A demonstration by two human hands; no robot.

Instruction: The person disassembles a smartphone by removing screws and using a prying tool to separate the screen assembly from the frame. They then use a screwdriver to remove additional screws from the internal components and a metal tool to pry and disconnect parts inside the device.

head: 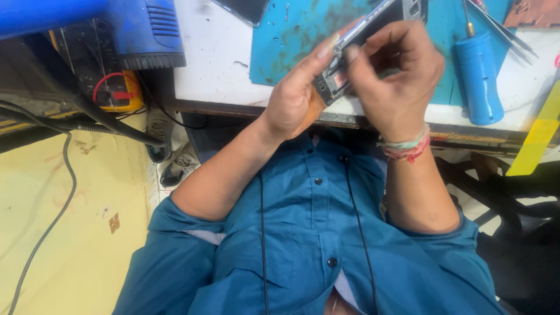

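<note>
1. Overhead, two bare hands work at the table edge (233, 108), above the person's chest. Counted: one opened phone, one blue screwdriver, one pair of tweezers, one teal mat, one blue heat gun, one yellow meter.
2. Left hand (297, 96): fingers stretched long and nearly straight along the phone (344, 73), thumb side cupping its lower end. It has hold of the phone.
3. Right hand (396, 76): fingers curled in tight, tips pinched at the phone's open face. Whether a small part or tool sits in the pinch cannot be told. A band of red and pale threads circles the wrist.
4. Phone: one, held tilted, long edge running up toward the right, lifted off the table over the near edge of the mat (291, 35). Back appears removed; dark inner frame, small metal parts and a thin bright metal side rail show.
5. Mat: teal, flat, scuffed and stained with dark marks.
6. Screwdriver (478, 76): fat blue plastic handle, rounded, thin metal shaft; lies on the white table right of the hands.
7. Tweezers (501, 29): thin, pointed, grey metal, just beside the screwdriver.
8. Heat gun (134, 29): bulky blue plastic, ribbed vents, dark collar, top left.
9. Meter (116, 93): yellow-edged, with red lead, below the gun.
10. Shirt (309, 233): teal cloth, dark buttons; a thin black cord hangs over it.
</note>
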